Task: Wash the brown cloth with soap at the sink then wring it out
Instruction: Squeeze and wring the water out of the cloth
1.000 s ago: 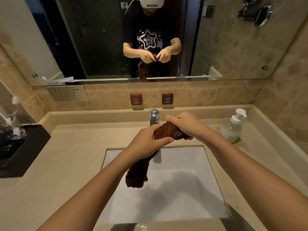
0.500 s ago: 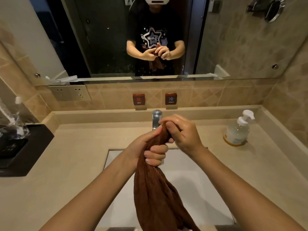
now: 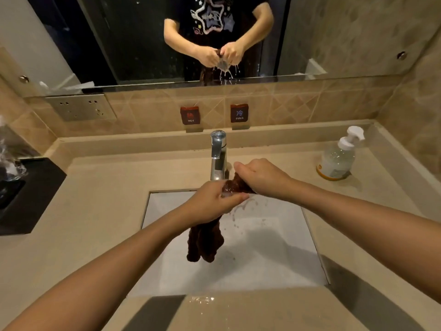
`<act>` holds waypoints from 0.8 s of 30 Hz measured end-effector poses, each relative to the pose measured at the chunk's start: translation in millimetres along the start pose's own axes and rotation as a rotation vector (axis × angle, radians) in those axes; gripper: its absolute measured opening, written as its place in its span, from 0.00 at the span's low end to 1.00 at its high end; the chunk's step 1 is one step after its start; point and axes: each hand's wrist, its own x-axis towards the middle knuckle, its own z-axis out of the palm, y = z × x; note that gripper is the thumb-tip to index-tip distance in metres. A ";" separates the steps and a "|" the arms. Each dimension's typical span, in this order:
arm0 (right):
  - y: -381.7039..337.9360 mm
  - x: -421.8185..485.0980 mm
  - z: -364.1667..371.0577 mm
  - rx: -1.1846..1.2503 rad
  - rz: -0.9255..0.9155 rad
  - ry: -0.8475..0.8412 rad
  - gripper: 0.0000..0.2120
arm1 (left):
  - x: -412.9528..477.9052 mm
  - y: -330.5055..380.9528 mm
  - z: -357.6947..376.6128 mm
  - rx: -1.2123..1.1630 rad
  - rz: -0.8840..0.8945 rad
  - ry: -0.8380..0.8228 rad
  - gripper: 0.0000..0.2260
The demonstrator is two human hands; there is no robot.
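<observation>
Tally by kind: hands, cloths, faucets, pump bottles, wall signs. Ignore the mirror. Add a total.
Hands: 2, left hand and right hand
Cloths: 1, the brown cloth, in the grip of both hands
Faucets: 1, the faucet
Pump bottles: 1, the pump bottle
Wall signs: 2, HOT sign and COLD sign
Total: 7

Single view, worn on the head, facing forward and down. Close above the sink (image 3: 274, 259), wide enough to catch the mirror (image 3: 334, 32) ahead.
</observation>
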 end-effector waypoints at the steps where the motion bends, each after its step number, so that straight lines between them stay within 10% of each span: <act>1: -0.5 0.2 -0.5 0.016 0.042 -0.012 0.23 | 2.2 -2.6 2.6 0.034 0.024 0.027 0.11; 13: -2.5 7.8 0.1 0.387 0.346 -0.161 0.20 | 16.5 -11.6 14.8 0.063 0.085 0.246 0.08; 24: 17.0 -49.8 58.3 0.685 0.112 -0.024 0.28 | 24.9 12.6 -2.8 -1.281 -0.132 0.208 0.10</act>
